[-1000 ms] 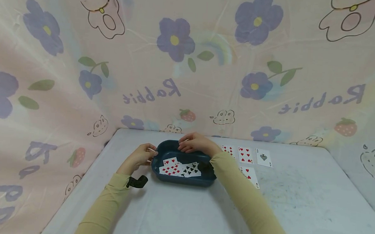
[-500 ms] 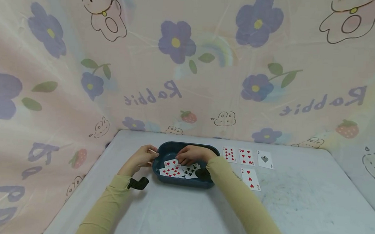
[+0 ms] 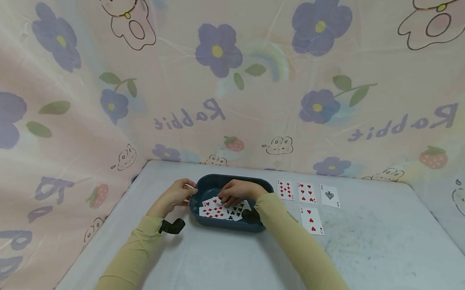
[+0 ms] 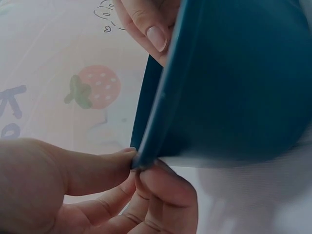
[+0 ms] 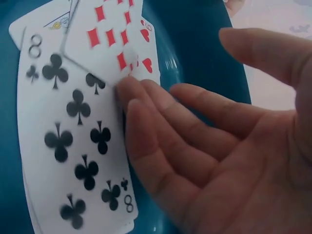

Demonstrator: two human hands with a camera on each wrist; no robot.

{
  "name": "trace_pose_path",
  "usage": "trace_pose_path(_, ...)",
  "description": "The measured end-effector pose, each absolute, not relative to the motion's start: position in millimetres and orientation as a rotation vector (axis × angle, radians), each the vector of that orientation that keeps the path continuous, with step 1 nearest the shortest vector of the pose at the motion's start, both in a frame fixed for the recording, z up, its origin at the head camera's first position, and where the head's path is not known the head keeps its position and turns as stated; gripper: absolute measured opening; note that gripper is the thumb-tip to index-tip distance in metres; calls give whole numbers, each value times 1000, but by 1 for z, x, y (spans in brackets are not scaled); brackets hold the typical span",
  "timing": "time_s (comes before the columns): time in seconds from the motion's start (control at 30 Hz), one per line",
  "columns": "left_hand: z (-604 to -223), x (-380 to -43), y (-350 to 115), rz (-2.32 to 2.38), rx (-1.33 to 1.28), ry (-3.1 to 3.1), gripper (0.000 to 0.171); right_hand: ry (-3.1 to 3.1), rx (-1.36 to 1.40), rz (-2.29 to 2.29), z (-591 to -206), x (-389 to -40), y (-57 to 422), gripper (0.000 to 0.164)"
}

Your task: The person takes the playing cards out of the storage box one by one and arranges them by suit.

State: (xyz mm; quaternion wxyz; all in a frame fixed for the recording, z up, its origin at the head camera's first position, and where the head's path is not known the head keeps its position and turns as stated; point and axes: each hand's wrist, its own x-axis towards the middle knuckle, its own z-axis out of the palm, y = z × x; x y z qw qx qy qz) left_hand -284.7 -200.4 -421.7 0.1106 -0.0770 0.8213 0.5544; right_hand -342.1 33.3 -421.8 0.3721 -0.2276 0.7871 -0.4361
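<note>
Right wrist shows relaxed right fingers (image 5: 151, 146) at the eight of clubs (image 5: 73, 141); left fingers (image 4: 170, 187) pinch the tray (image 4: 229, 87).

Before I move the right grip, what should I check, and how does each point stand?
1. Tray steadied: ok, the left grip pinches its rim.
2. Right grip at the cards: ok, its fingertips are by the edge of the eight of clubs.
3. Card secured in the right grip: cannot tell, the fingertips hide any pinch.
4. Tray cards separated: not ok, the diamond card overlaps the eight of clubs.
5. Four cards beside the tray face up: ok.
</note>
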Motion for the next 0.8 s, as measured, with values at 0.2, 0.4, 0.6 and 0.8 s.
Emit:
trace_pose_path(0.2, -423, -285, -200, 1621, -225, 2421, 23, 2041, -641, -1034, -420, -341, 34, 32)
trace_pose_path(0.4, -422, -285, -199, 1621, -233, 2418, 23, 2073, -675, -1003, -419, -340, 34, 30)
trace_pose_path(0.6, -421, -284, -199, 1626, -236, 2410, 24, 2021, -692, -964, -421, -341, 34, 30)
trace_pose_path(0.8, -423, -285, -200, 1631, -227, 2411, 23, 2037, -698, -915, -421, -341, 33, 25)
